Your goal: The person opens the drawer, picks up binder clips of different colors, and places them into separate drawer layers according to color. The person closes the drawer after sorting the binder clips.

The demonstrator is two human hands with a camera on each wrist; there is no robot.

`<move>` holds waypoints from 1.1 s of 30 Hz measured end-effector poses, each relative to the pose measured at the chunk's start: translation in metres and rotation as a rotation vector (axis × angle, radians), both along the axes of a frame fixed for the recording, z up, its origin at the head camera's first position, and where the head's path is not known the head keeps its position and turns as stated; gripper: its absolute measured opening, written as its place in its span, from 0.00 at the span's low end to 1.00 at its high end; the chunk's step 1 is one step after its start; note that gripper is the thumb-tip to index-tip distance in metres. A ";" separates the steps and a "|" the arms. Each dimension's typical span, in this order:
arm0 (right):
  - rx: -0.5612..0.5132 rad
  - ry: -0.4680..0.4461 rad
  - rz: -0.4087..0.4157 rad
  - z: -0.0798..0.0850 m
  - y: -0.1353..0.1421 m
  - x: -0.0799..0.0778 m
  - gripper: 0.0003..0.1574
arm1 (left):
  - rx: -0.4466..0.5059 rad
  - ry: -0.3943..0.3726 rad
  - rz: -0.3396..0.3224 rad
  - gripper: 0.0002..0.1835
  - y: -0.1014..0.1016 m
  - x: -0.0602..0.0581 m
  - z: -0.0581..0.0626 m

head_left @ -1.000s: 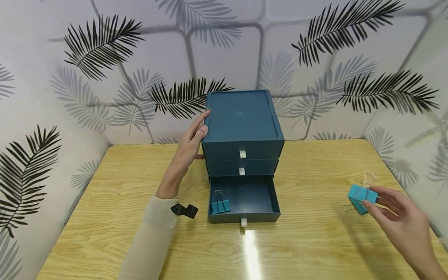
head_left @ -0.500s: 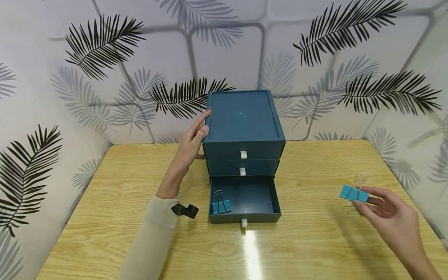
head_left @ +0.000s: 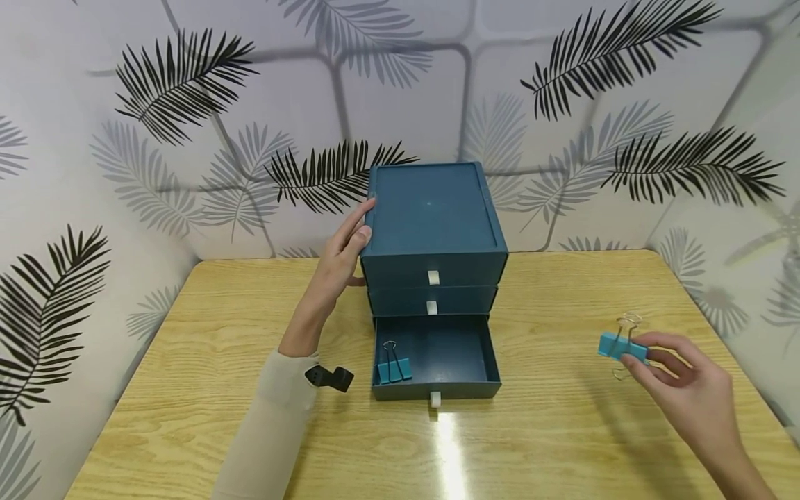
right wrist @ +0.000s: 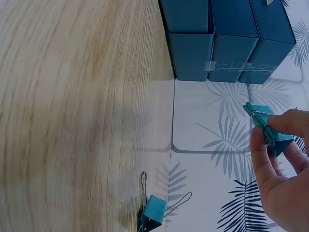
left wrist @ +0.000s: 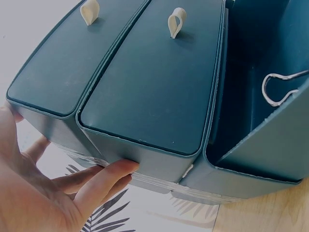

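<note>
A dark blue three-drawer desktop organizer [head_left: 431, 212] stands at the back middle, its bottom drawer [head_left: 462, 390] pulled out. My left hand [head_left: 337, 260] rests against the organizer's left side with extended fingers; the left wrist view shows fingertips [left wrist: 126, 166] touching the side wall. Off to the right, my right hand [head_left: 690, 382] pinches a turquoise binder clip [head_left: 612, 346] above the table. Inside the open drawer, at its left, sits another turquoise binder clip [head_left: 395, 371]. A further binder clip [right wrist: 155, 209] lies on the table, mostly hidden by the right hand in the head view.
The wooden table [head_left: 531, 444] runs back to a wall [head_left: 400, 83] covered in leaf-patterned paper. White pull tabs [head_left: 433, 278] mark the drawer fronts. A black strap [head_left: 328, 377] circles the left wrist.
My right hand has moved left with the binder clip, away from the one on the table. The left hand has stayed against the organizer.
</note>
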State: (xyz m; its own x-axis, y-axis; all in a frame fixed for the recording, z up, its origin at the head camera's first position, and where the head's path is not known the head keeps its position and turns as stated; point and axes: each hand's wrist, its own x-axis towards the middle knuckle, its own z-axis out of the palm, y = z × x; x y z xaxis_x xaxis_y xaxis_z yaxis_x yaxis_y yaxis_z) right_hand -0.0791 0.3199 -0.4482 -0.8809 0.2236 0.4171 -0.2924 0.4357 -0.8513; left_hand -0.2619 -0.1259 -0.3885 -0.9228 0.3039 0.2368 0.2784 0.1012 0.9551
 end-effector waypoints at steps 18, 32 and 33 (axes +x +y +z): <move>-0.068 -0.013 0.049 -0.005 -0.010 -0.008 0.18 | -0.008 0.002 0.015 0.27 0.000 -0.001 0.000; 0.065 -0.050 0.026 -0.003 -0.028 -0.011 0.16 | -0.008 0.004 0.022 0.27 0.001 0.000 0.000; 0.063 -0.051 0.029 -0.003 -0.029 -0.011 0.16 | -0.007 0.005 0.020 0.27 0.001 -0.001 0.000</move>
State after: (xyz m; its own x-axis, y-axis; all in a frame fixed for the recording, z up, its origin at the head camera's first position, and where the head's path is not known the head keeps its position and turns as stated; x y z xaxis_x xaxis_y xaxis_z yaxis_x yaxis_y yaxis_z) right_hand -0.0906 0.2906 -0.4509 -0.9072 0.1726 0.3837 -0.2625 0.4806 -0.8367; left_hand -0.2625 -0.1247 -0.3885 -0.9277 0.2871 0.2387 0.2805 0.1139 0.9531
